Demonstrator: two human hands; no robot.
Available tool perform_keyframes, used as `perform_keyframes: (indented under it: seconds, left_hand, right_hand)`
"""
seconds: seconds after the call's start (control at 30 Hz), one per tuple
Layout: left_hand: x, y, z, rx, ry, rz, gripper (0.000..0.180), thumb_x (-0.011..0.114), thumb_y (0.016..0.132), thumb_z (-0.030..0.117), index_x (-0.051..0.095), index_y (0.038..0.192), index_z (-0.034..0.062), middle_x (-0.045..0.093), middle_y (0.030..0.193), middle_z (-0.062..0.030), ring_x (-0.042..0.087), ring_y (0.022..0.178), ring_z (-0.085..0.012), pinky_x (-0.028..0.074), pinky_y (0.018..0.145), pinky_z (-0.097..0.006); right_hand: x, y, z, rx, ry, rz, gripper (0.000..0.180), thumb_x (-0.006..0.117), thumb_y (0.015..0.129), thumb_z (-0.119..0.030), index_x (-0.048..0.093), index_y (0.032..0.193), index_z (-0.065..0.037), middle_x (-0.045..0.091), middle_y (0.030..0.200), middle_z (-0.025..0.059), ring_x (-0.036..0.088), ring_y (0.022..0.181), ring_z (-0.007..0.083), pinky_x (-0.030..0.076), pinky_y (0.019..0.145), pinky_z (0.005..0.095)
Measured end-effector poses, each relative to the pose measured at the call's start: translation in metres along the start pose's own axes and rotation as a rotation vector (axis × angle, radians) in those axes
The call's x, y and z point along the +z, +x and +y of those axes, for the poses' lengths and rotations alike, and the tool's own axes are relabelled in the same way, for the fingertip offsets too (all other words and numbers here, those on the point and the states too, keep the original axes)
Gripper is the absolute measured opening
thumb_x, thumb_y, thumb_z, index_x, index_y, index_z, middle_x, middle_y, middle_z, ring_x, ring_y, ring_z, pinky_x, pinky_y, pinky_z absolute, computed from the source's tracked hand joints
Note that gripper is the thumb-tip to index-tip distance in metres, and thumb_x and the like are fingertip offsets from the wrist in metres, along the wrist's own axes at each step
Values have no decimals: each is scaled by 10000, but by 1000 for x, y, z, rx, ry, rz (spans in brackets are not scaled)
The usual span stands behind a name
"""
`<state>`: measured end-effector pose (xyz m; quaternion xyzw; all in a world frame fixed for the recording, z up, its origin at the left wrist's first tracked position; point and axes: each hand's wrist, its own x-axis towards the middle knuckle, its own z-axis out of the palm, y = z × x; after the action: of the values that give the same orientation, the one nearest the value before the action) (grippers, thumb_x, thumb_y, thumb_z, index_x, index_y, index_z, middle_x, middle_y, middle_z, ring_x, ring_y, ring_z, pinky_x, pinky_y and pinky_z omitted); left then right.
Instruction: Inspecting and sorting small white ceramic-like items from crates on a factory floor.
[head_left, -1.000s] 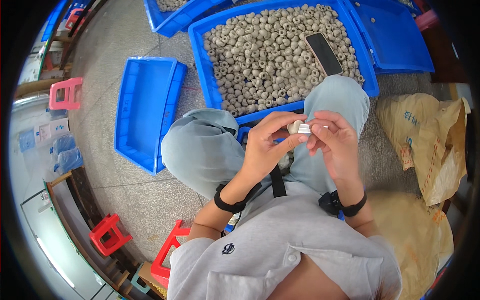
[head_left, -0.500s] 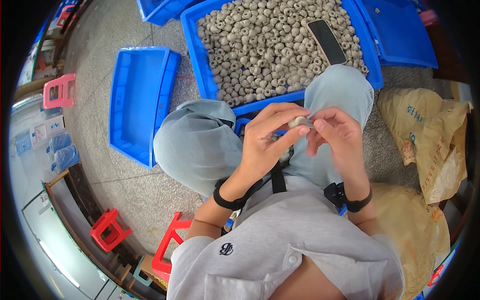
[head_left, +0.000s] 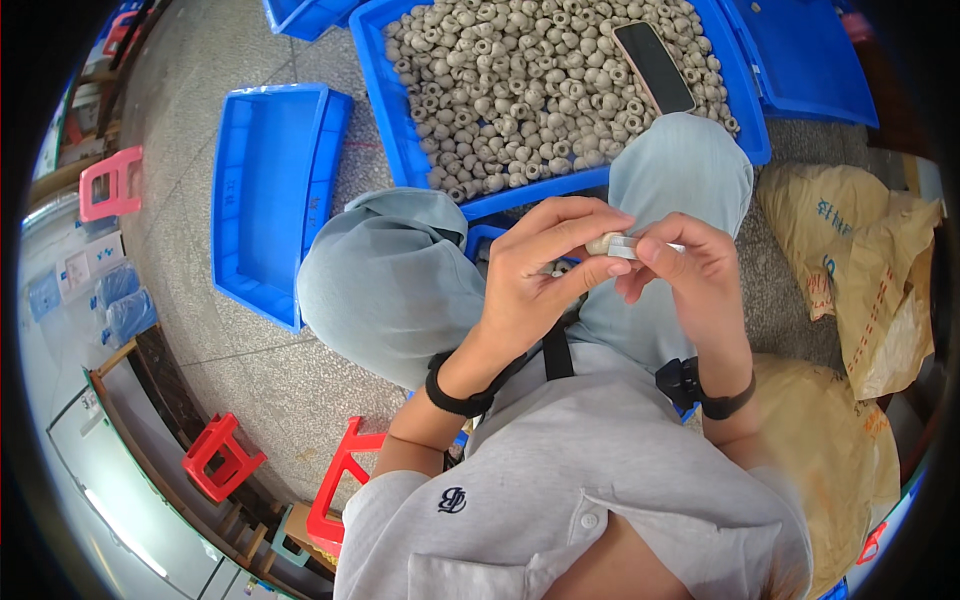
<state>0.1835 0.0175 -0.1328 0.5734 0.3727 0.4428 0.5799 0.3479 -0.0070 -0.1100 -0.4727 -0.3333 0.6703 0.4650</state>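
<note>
Above my lap, my left hand (head_left: 545, 268) pinches a small round beige-grey piece (head_left: 602, 243) between thumb and fingers. It looks like the many hollow ball-shaped pieces (head_left: 520, 95) in the big blue crate ahead of me. My right hand (head_left: 692, 262) is closed on a small flat metallic-looking blade or strip (head_left: 622, 246), whose end meets the round piece. The strip's exact kind is not clear, as my right fingers cover part of it. Beneath my hands, a smaller blue bin (head_left: 482, 240) shows partly between my knees, with more pieces in it.
A phone (head_left: 655, 68) lies on the pieces at the crate's right. Left of my knee stands a shallow blue tray (head_left: 272, 190). Brown woven sacks (head_left: 860, 260) slump at the right. Red stools (head_left: 222, 457) stand at lower left, and a pink one (head_left: 110, 184) farther left.
Both hands stay together over my lap. The strip has turned a little and shows more of its flat face against the round piece. The surroundings have shifted slightly in view.
</note>
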Motion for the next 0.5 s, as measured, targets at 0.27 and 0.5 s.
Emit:
perform_keyframes:
  seconds: [0.27,0.5]
  left_hand:
    - [-1,0,2,21,22,-17,307,688,721,51,628,1022,37,573,1008,-87,583,757,-123,500,624,-221]
    - [-3,0,5,65,103,-36,299,687,719,48,626,1011,27,568,1007,-86,589,753,-127,500,627,-224]
  right_hand:
    - [-2,0,1,5,8,-21,114,579,840,-92,604,814,17,589,729,56,581,647,130,470,515,234]
    - [-1,-2,1,14,28,-24,116,582,838,-93,606,816,18,593,744,62,587,650,135,473,513,235]
